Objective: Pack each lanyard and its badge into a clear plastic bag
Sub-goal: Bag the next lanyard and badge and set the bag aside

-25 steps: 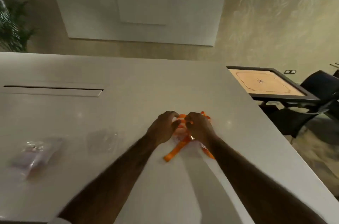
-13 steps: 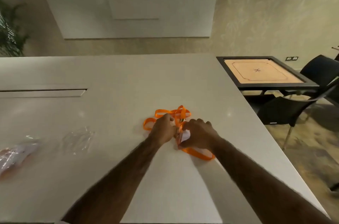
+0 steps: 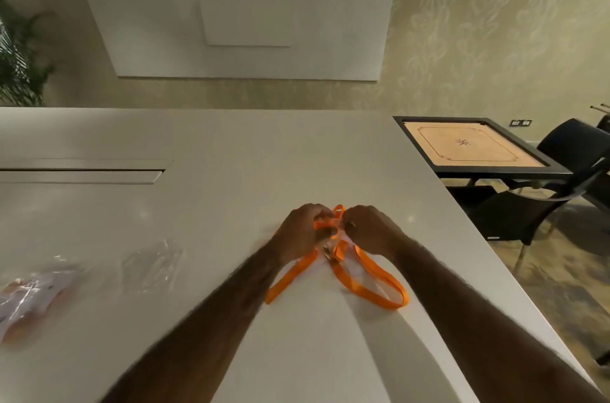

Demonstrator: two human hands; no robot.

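An orange lanyard point(image 3: 369, 283) lies on the white table point(image 3: 231, 155), its loops trailing toward me. My left hand point(image 3: 298, 231) and my right hand point(image 3: 371, 232) both pinch its bunched upper part, knuckles nearly touching. A metal clip point(image 3: 326, 252) hangs just below my hands. I cannot make out the badge. An empty clear plastic bag point(image 3: 152, 265) lies flat to the left. Farther left sits a filled bag point(image 3: 31, 298) with something orange inside.
A long recessed slot point(image 3: 82, 171) runs across the table at the left. Beyond the table's right edge stand a carrom board point(image 3: 468, 146) on a dark stand and black chairs point(image 3: 528, 214). A plant point(image 3: 19, 49) is at the far left.
My hands have moved slightly away from me and gathered the lanyard's far loops between them. Its loops now trail toward me instead of spreading out beyond my hands.
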